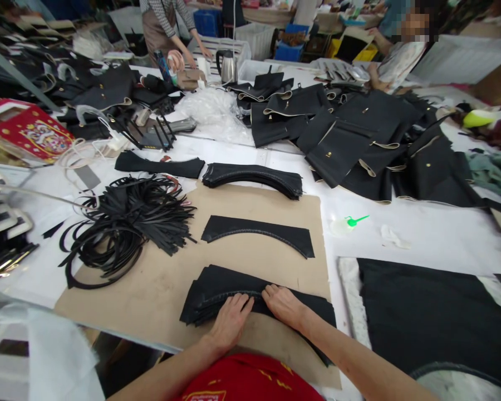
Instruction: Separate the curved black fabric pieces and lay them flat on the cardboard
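A stack of black leather-like panels [217, 281] with a curved, stitched-looking edge lies at the table's near side. My left hand [232, 318] is closed at the curved edge of the top panel, its fingertips pressed on it. Close beside it, my right hand [284, 305] grips the same edge with bent fingers. Both thumbs are mostly hidden. Beyond the hands, a single curved black panel [259, 231] lies flat on a tan board [183, 289]. A thicker stack of curved panels [253, 177] rests at the board's far edge.
A bundle of black strips [137, 217] lies at left. Black bag pieces [359, 133] are heaped at the far right. A small bottle with a green nozzle [351, 221] and a black fabric sheet [426, 317] are on the right. A router [154, 136] stands far left. Two co-workers are behind.
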A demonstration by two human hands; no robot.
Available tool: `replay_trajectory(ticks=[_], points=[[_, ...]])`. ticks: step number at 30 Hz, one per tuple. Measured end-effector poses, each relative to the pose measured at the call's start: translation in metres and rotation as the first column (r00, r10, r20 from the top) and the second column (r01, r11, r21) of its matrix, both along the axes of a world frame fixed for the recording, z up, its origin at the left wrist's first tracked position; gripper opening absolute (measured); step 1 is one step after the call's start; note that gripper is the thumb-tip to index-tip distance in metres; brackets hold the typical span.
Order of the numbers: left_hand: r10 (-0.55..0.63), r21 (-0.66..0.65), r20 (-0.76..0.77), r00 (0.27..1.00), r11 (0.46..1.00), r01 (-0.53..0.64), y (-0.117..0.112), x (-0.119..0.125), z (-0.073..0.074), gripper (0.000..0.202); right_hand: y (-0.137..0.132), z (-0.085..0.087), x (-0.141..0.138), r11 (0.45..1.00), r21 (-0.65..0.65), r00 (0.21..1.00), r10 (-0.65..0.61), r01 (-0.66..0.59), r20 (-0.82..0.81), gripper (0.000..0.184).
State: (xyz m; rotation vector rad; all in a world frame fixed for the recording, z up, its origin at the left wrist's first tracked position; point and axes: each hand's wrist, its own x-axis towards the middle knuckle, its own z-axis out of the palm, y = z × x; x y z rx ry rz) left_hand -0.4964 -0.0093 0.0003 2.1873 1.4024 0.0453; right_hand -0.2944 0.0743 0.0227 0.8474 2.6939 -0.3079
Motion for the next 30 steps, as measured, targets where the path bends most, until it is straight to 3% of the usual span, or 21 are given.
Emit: replay_trajectory(ticks=[7, 18, 23, 30], points=[[-0.013, -0.038, -0.008, 1.000, 0.999, 0.013, 0.001, -0.002, 0.002, 0.059, -0.001, -0.001, -0.004, 0.999, 0.007, 0.999, 0.035, -0.035, 0.014, 0.014], [-0.060, -0.029, 0.010, 0.998, 0.998, 0.060, 0.001, -0.006, 0.001, 0.057, -0.002, -0.008, -0.003, 0.999, -0.016, 0.999, -0.033, 0.032, -0.004, 0.014], [-0.038, -0.029, 0.021, 0.999, 0.999, 0.039, -0.002, -0.007, -0.003, 0.060, 0.003, -0.007, 0.000, 0.994, -0.026, 0.993, -0.106, 0.105, -0.042, 0.015], [0.012, 0.018, 0.006, 1.000, 1.000, -0.012, -0.006, -0.007, -0.006, 0.058, 0.020, 0.008, -0.006, 0.954, 0.026, 0.950, -0.294, 0.298, -0.103, 0.017]])
